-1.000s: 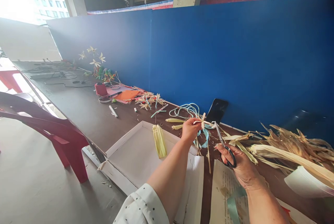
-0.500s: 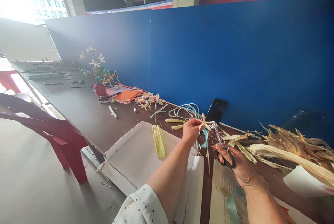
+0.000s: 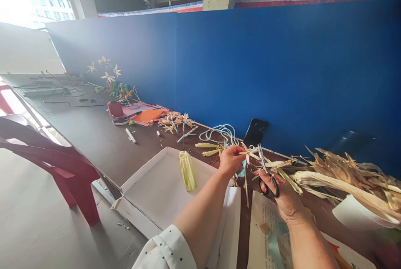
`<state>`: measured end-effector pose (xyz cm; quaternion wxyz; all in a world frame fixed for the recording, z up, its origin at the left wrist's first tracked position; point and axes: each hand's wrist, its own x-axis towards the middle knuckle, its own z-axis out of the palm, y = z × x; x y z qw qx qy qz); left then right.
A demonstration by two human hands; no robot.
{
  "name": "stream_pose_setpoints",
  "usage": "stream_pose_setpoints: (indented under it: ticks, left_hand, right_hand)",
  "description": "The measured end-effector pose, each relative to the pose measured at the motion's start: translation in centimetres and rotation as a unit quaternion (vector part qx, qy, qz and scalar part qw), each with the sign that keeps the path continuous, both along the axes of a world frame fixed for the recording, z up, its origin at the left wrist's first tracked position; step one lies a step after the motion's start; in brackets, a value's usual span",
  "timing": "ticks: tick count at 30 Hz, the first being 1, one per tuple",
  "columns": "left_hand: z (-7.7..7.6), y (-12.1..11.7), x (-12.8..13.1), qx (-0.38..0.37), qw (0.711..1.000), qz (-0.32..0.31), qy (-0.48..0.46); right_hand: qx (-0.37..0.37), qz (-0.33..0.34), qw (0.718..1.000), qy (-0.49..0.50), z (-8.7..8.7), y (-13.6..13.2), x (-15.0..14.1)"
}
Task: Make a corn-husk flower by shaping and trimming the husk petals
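A pale corn husk flower (image 3: 249,153) with narrow petals is pinched in the fingers of my left hand (image 3: 231,161). My right hand (image 3: 283,196) grips black-handled scissors (image 3: 266,177), fingers through the loops. The scissor blades point up beside the flower's right-hand petals; whether they touch a petal I cannot tell. Below the flower hangs a thin pale strip (image 3: 246,187). Under my left forearm a white box lid (image 3: 150,185) holds a folded yellow-green husk (image 3: 188,171).
Dry husks (image 3: 354,177) pile up at the right by a white bowl (image 3: 360,214). A phone (image 3: 256,131) leans on the blue partition (image 3: 282,64). Cord (image 3: 219,133), finished husk flowers (image 3: 172,122) and orange paper (image 3: 148,115) lie along the back. A red chair (image 3: 69,173) stands left.
The flower has turned in my left fingers, so its petals now spread toward me. The scissors have moved slightly away from the petals. The whole view has shifted a little.
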<state>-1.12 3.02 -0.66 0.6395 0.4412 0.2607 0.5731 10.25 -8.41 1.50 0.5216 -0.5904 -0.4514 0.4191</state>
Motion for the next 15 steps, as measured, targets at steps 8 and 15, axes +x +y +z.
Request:
stream_pose_setpoints:
  ticks: [8,15]
  left_hand:
    - [0.28,-0.62,-0.13,0.035,0.995,0.018,0.088]
    - [0.44,-0.70,-0.22,0.040,0.995,0.021,0.094]
  right_hand:
    - [0.003,-0.019,1.000,0.003,0.02,0.06,-0.07]
    - [0.006,-0.032,0.999,0.000,-0.39,0.15,0.25]
